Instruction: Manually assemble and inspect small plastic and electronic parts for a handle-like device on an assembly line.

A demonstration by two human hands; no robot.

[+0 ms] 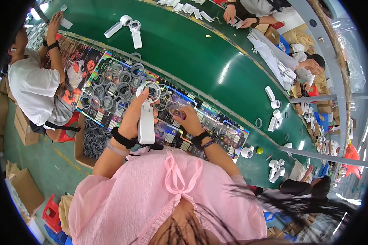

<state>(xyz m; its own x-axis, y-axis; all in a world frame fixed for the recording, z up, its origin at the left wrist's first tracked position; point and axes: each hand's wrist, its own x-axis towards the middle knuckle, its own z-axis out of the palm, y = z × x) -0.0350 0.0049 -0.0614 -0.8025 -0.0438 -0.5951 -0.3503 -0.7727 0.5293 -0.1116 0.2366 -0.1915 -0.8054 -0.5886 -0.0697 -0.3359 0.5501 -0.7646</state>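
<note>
My left hand (131, 116) is closed around a white handheld fan (146, 124). Its round head (151, 92) is tilted up and away from me, and the flat handle hangs down toward my chest. My thumb lies against the rim of the head. To the right, my right hand (189, 121) hovers over the patterned table sheet (216, 130), fingers bent and apart. Whether the fingertips touch a small clear piece there is too fine to make out. Just left of the fan, many grey rings (120, 87) lie in a loose pile on the sheet.
A carton (84, 153) full of grey rings stands below the table's left side. Across the green belt (184, 53) lie white fans (135, 34), more fans (275, 120) and a yellow-green ball (259, 150). One person (41, 85) sits at left; others work across the belt.
</note>
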